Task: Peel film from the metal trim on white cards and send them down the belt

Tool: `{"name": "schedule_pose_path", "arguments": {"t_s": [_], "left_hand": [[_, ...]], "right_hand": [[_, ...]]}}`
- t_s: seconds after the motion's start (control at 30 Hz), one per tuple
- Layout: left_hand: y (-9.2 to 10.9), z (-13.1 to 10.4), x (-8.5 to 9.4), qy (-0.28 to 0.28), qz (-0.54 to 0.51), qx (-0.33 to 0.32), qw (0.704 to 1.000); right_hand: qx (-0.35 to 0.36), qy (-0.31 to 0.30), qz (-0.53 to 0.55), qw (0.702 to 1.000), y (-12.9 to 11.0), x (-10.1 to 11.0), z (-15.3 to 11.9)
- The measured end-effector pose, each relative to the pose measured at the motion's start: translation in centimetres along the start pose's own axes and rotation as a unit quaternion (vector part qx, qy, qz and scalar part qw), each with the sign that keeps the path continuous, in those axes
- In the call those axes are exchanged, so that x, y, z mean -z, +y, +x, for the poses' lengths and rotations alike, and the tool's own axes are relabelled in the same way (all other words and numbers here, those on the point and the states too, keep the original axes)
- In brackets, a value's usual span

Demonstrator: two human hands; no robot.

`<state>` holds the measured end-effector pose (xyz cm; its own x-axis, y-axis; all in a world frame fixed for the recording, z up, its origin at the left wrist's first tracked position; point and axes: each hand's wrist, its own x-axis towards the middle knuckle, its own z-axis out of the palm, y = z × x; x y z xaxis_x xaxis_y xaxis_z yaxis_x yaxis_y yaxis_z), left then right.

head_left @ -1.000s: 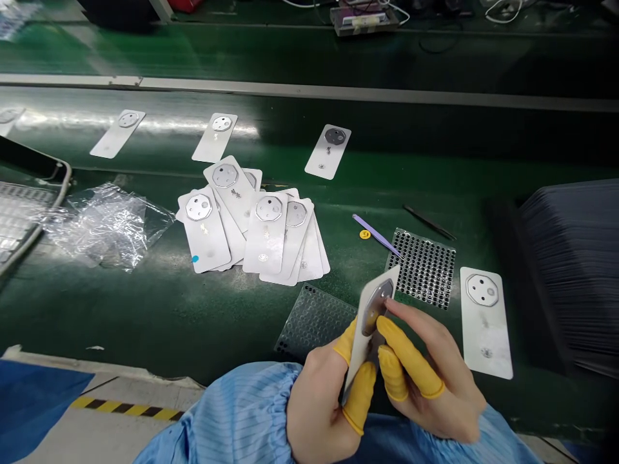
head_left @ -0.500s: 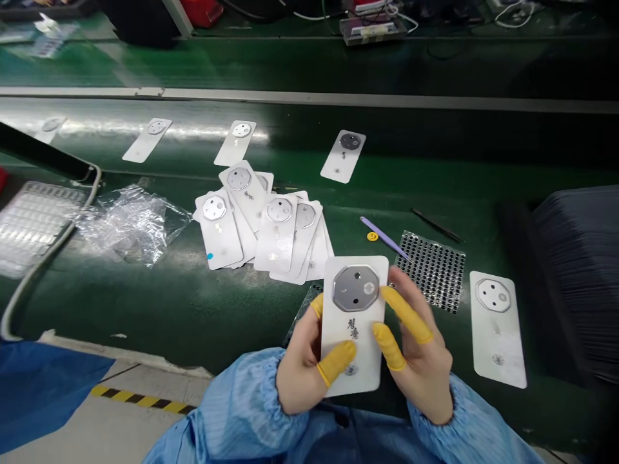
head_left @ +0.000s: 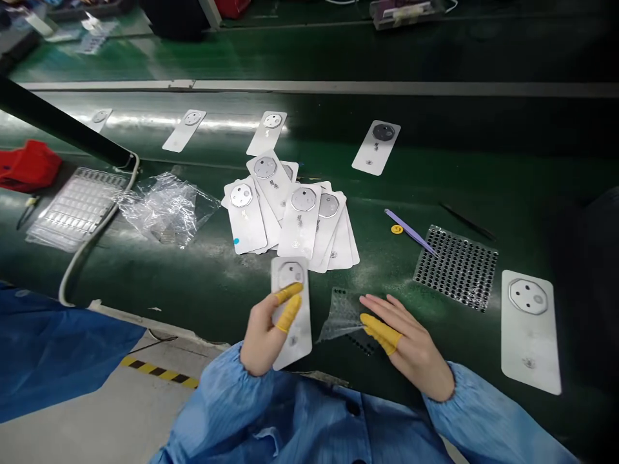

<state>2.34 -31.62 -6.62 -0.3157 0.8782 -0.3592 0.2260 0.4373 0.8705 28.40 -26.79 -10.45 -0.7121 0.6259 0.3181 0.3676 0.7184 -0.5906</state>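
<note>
Now left hand point(head_left: 264, 332) in closed grip on white plate point(head_left: 291, 309) beside the pile point(head_left: 294, 216); right hand point(head_left: 401, 338) open-fingered on film sheet point(head_left: 344, 316).

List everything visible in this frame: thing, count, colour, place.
held plate: 1, white, in left hand, near edge
plate pile: roughly eight, white, fanned at centre
belt plates: 4 in view, white, spaced along far belt
single plate: 1, white, far right
dotted sheet: 1, black, right of centre
clear film sheet: 1, transparent, under right fingertips
purple tool: 1, beside dotted sheet
yellow ring: 1, by the tool
plastic wrap: 1, clear, left
clear tray: 1, far left
red item: 1, far left
left hand: yellow finger cots, gripping plate
right hand: yellow cot, resting on film
</note>
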Motion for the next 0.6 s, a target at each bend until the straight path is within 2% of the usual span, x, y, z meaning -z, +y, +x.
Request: {"name": "schedule_pose_path", "arguments": {"t_s": [0.1,0.17,0.3,0.4,0.43,0.5,0.53,0.6], "left_hand": [[1.6,0.5,-2.4,-0.114,0.012,-0.023,0.993],[2.3,1.0,-3.4,-0.166,0.022,-0.018,0.986],[3.6,1.4,-4.1,-0.242,-0.036,0.018,0.969],[4.3,1.3,-4.3,-0.309,-0.137,0.042,0.940],[4.4,1.3,-4.5,-0.313,-0.161,0.039,0.935],[4.4,1.2,-4.8,-0.281,-0.178,0.019,0.943],[4.3,1.2,-5.0,-0.252,-0.175,0.008,0.952],[3.8,1.3,-5.4,-0.205,-0.155,-0.009,0.966]], "right_hand": [[0.036,-0.051,-0.013,0.998,-0.4,3.5,0.6],[0.037,-0.079,-0.027,0.996,-1.0,5.8,1.0],[0.009,-0.101,-0.066,0.993,-2.1,9.1,1.6],[0.042,-0.128,-0.090,0.987,-2.0,10.4,2.0],[0.062,-0.141,-0.090,0.984,-1.8,10.5,2.1],[0.088,-0.153,-0.081,0.981,-1.3,10.4,2.3],[0.085,-0.142,-0.073,0.983,-1.0,10.0,2.4],[0.056,-0.072,-0.043,0.995,-0.7,8.6,2.9]]}}
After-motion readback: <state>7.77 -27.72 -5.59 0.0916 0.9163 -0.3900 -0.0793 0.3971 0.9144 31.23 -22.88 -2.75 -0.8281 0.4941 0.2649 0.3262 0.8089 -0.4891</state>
